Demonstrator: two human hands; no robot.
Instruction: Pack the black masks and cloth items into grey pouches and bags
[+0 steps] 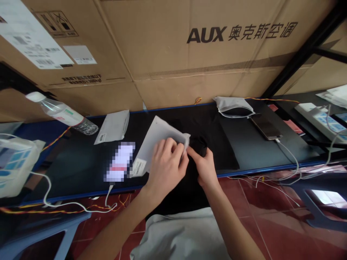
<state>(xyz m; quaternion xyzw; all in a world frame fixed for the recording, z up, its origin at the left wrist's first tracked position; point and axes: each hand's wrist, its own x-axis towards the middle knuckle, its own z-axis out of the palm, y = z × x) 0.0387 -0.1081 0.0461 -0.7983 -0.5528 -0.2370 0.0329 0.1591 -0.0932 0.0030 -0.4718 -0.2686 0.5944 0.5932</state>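
Near the middle of the dark table, my left hand (168, 164) is closed on a whitish plastic pouch (155, 135), its fingers curled at the pouch's right end. The pouch carries a small white label at its lower left corner. Beside that end, my right hand (204, 164) has its fingers closed on black fabric (199, 145), with one fingertip touching the pouch's edge. More black fabric (219, 144) spreads flat over the table to the right. How much of the fabric is inside the pouch is hidden by my hands.
A water bottle (66, 113), a flat pouch (114, 126) and a blurred-out phone (119, 162) lie left. An open pouch (234, 107) and a dark phone (265, 126) with a cable lie right. A large cardboard box (162, 43) stands behind the blue-edged table (271, 155).
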